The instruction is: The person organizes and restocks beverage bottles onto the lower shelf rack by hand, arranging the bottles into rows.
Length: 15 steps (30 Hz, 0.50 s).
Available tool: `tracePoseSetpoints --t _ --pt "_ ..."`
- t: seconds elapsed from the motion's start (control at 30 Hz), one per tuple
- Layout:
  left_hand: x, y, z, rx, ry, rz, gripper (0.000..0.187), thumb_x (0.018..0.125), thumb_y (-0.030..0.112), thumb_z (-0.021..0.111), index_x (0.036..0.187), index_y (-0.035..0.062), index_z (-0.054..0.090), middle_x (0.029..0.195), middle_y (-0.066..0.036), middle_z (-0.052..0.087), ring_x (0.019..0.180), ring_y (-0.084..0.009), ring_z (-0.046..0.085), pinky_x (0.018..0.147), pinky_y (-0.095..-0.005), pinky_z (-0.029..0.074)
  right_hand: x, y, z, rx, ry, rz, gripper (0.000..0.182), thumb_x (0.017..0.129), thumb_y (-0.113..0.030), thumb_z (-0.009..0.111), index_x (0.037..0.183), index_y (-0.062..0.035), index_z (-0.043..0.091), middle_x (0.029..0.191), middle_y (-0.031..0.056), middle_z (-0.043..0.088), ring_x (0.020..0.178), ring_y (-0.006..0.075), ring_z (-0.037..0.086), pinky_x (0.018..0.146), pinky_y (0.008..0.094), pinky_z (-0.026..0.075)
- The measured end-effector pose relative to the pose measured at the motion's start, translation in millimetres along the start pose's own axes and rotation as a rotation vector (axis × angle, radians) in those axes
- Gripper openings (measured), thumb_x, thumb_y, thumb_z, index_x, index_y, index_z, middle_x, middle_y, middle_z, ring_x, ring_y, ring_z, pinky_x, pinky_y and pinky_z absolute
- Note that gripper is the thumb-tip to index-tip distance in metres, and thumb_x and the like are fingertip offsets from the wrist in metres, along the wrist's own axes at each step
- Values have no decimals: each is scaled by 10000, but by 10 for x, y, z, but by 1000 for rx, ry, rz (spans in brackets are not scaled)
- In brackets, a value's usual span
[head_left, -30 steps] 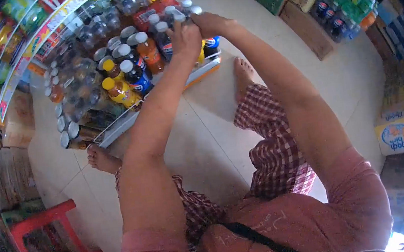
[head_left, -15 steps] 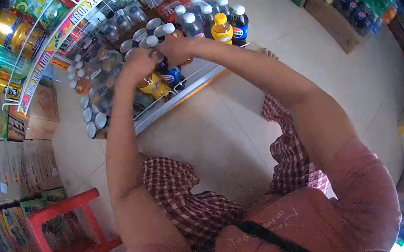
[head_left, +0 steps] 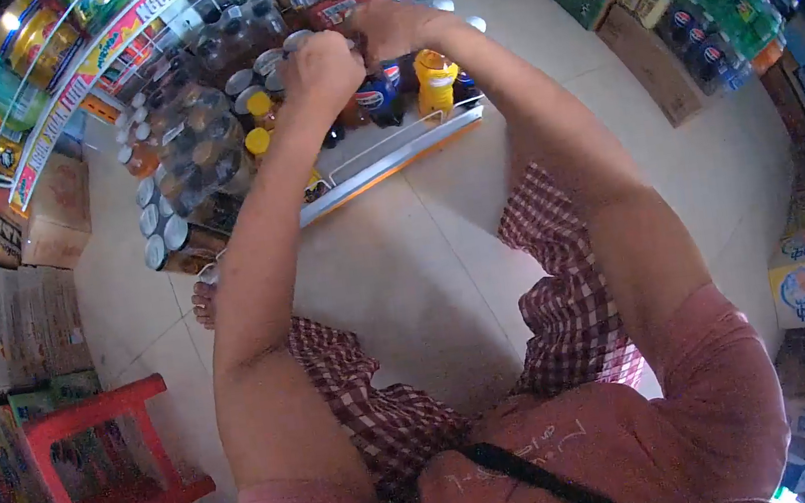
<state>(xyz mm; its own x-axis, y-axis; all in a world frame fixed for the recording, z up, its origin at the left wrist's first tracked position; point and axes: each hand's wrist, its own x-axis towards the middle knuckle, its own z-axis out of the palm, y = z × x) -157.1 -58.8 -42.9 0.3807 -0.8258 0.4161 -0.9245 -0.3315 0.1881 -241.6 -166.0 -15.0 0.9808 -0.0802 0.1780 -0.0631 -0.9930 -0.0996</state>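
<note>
My left hand (head_left: 325, 68) is closed above the front rows of bottles, its fingers curled; what lies inside them is hidden. Beside it, my right hand (head_left: 398, 27) has bent fingers, blurred, over the bottle tops, and its grip is not clear. Just below the hands stands a dark Pepsi bottle (head_left: 376, 101) with a blue label, its cap out of sight. A yellow-labelled bottle (head_left: 436, 82) is to its right, under my right wrist. Left of my left forearm show two yellow bottle caps (head_left: 258, 122).
Silver-topped cans (head_left: 176, 231) and more bottles fill the low wire-edged shelf (head_left: 401, 156). A wire rack (head_left: 89, 74) of drinks rises on the left. A red plastic stool (head_left: 111, 458) stands at lower left. Cartons (head_left: 645, 61) and wrapped drink packs (head_left: 710, 13) are on the right.
Both hands have moved up and right along the bottles. A Pepsi bottle that was lower, near the shelf's front, appears farther right. Yellow caps now show left of my left forearm. The view has shifted slightly.
</note>
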Motion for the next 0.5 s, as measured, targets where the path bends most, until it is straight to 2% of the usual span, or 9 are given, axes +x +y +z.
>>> tracePoseSetpoints --t 0.07,0.1,0.2,0.3,0.37,0.43,0.47,0.5 --pt "17 87 186 13 1 12 273 695 236 569 750 -24 633 777 -244 596 766 -374 597 711 -436 476 -51 117 34 3 -198 154 423 532 -213 712 905 -32 629 873 172 630 857 305 603 737 377 487" --pt "6 162 227 28 3 15 266 698 229 568 750 -23 634 768 -246 595 765 -379 595 711 -439 475 -70 183 113 10 -202 143 391 536 -174 714 893 -32 638 857 166 635 834 300 609 720 378 486" --pt "-9 254 386 -32 -73 -3 258 716 222 573 763 -24 633 781 -253 593 778 -383 594 711 -443 473 -145 390 263 62 -220 101 403 533 -205 725 881 -30 621 831 174 626 808 339 595 701 392 475" --pt "41 242 432 -71 -124 23 285 731 252 583 774 -26 630 804 -249 597 793 -380 594 715 -445 471 -53 496 385 39 -243 147 401 534 -202 719 886 -37 620 824 163 628 790 335 595 698 385 475" --pt "77 215 378 -14 -201 -46 289 712 252 611 812 -18 640 879 -234 605 851 -363 594 760 -409 474 15 481 390 30 -313 149 404 537 -186 701 907 -46 620 815 160 629 779 331 596 700 387 477" --pt "114 129 179 -4 -345 83 321 727 266 597 837 -34 628 895 -252 593 873 -359 585 765 -399 471 63 432 361 132 -321 208 406 539 -179 694 917 -51 620 810 161 628 780 330 598 696 387 479" --pt "145 11 162 -80 -340 69 347 722 263 595 921 -21 608 906 -277 578 906 -353 573 761 -391 470 66 411 343 230 -335 266 409 541 -172 686 928 -57 619 804 162 627 780 329 600 693 388 481" --pt "133 -95 107 -135 -255 100 365 719 272 600 962 0 597 926 -269 578 912 -347 571 768 -390 466 -49 284 216 98 -144 19 408 575 -174 664 967 -70 612 802 160 630 778 322 608 684 386 488"
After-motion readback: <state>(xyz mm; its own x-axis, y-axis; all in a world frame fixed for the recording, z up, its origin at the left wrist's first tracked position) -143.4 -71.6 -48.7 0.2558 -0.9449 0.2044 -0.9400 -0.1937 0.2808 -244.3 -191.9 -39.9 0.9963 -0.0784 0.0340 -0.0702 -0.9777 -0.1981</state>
